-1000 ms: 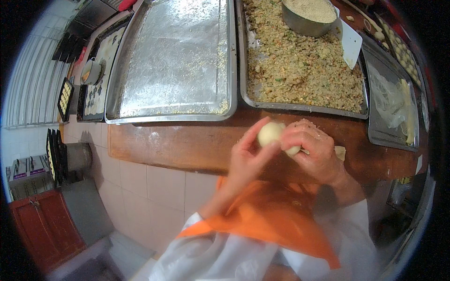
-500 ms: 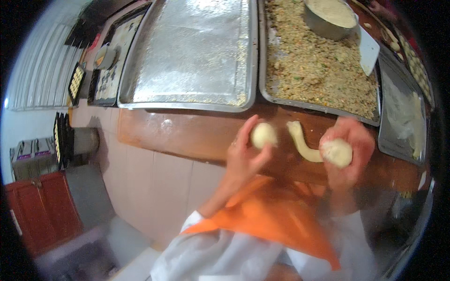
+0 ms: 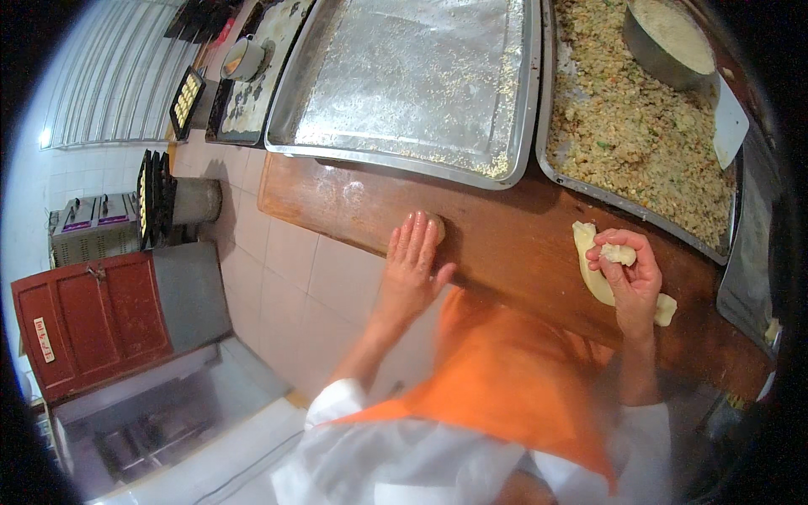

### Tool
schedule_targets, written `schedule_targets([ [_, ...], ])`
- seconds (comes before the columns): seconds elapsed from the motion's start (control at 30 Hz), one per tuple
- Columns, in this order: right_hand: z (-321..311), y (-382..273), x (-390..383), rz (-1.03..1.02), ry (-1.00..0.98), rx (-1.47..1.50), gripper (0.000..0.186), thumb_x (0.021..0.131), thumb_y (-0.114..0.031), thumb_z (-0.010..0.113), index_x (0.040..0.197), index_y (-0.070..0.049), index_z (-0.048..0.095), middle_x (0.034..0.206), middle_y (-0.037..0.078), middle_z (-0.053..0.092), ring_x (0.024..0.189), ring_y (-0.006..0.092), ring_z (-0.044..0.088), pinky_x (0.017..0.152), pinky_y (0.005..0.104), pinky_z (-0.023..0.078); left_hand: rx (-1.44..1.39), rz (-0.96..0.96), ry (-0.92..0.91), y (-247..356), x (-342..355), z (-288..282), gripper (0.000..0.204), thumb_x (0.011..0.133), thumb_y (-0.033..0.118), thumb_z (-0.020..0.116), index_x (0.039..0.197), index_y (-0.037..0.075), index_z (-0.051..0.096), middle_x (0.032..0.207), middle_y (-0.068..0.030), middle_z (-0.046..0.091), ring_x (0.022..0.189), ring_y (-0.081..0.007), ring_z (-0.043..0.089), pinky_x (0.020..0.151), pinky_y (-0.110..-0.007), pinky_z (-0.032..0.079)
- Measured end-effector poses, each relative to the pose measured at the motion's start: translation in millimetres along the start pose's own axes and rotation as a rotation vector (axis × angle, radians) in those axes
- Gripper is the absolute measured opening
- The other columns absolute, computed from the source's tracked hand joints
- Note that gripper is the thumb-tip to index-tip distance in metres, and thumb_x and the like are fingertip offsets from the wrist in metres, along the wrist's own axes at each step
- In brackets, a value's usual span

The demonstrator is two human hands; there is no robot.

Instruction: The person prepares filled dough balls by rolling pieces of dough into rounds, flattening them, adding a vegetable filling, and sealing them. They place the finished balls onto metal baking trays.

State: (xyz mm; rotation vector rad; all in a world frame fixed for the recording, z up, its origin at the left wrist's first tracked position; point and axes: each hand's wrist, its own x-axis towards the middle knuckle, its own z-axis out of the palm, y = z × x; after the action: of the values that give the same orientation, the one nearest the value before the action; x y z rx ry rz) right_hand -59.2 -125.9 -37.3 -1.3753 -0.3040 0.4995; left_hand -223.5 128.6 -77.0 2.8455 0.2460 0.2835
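Note:
My left hand [image 3: 412, 263] lies flat near the front edge of the wooden table, its fingers stretched out. Beside its fingertips shows the edge of a round, brownish lump [image 3: 437, 229], mostly covered by the hand. Farther right, the fingers of my right hand [image 3: 635, 278] are closed on a small, torn-looking piece of pale dough [image 3: 619, 253]. Under and beside that hand a long strip of dough [image 3: 592, 271] lies on the wood, its far end ragged and its near end emerging at the right of the wrist.
The wooden table [image 3: 497, 227] bears a large metal tray [image 3: 404, 93] with scattered seeds. Another tray [image 3: 589, 195] is spread with crumbly filling; on it are a metal bowl [image 3: 652, 52] and a white scraper [image 3: 730, 126]. A red-doored open chest [image 3: 93, 316] stands at left.
The dough ball seen in my left hand no longer shows; that hand now lies flat on the table. My right hand has a small dough piece instead of a round ball. The view has swung left.

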Motion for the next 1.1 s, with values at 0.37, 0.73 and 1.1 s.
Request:
schedule_targets([
  [0.37,11,-10,5,-0.053,-0.043,0.047,0.018,0.080,0.004,0.052,0.097,-0.002,0.050,0.095,0.008,0.056,0.080,0.0132,0.057,0.068,0.0246,0.049,-0.200,-0.121,0.008,-11,11,6,0.060,0.081,0.021,0.055,0.131,0.003,0.028,0.136,-0.0177,0.026,0.126,-0.0336,0.023,0.103,-0.043,0.020],
  [0.73,-6,7,-2,0.057,0.022,0.058,0.018,0.078,0.005,0.052,0.095,-0.003,0.051,0.094,0.006,0.056,0.077,0.0125,0.058,0.069,0.0243,0.048,-0.256,0.029,0.174,27,27,-14,0.049,0.065,0.005,0.069,0.111,0.009,0.050,0.100,-0.0121,0.054,0.091,-0.0290,0.051,0.078,-0.037,0.041],
  [1.1,5,5,-3,0.069,0.016,-0.001,0.026,0.078,0.002,0.053,0.102,-0.004,0.048,0.096,0.006,0.056,0.081,0.0112,0.054,0.072,0.0240,0.046,-0.037,0.053,-0.101,-18,179,-32,0.033,0.075,0.019,0.064,0.103,0.004,0.057,0.092,-0.0156,0.061,0.092,-0.0323,0.055,0.076,-0.039,0.044],
])
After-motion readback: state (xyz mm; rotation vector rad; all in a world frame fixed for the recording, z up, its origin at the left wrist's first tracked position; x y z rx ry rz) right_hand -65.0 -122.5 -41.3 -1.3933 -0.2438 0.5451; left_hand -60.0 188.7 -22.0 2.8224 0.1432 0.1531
